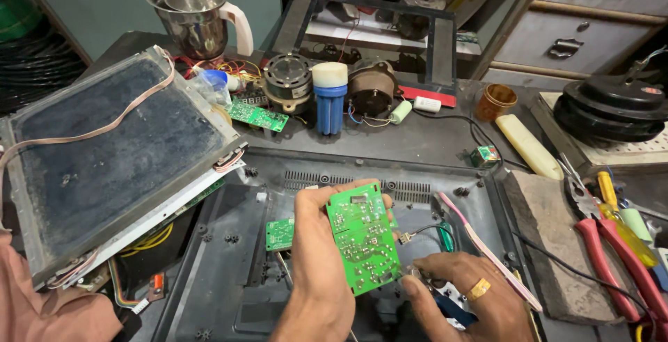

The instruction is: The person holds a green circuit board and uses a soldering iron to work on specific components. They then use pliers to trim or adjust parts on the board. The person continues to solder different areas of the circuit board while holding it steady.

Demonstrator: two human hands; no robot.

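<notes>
Hands meet low over a black plastic back cover (334,168) lying flat on the bench. Left hand (313,244) is closed round a green circuit board (363,237), fingers behind it, thumb at its left edge, solder side facing up twd the camera, board tilted a bit. Right hand (466,293), w/ a gold ring (479,289), is just right of the board's lower corner, fingertips pinched on a small metal tool w/ a blue handle (445,304); tool tip sits at the board's bottom right edge. Just left of the left hand, a smaller green board (280,234) lies on the cover. Right of the right hand, a pink flat ribbon cable (487,248) runs diagonally; further right, red-handled pliers (612,258). Well beyond both hands: motors, a blue filter cartridge (330,102), steel mixer jar (198,15). Far left of the left hand, a tilted metal-framed panel (104,154).
</notes>
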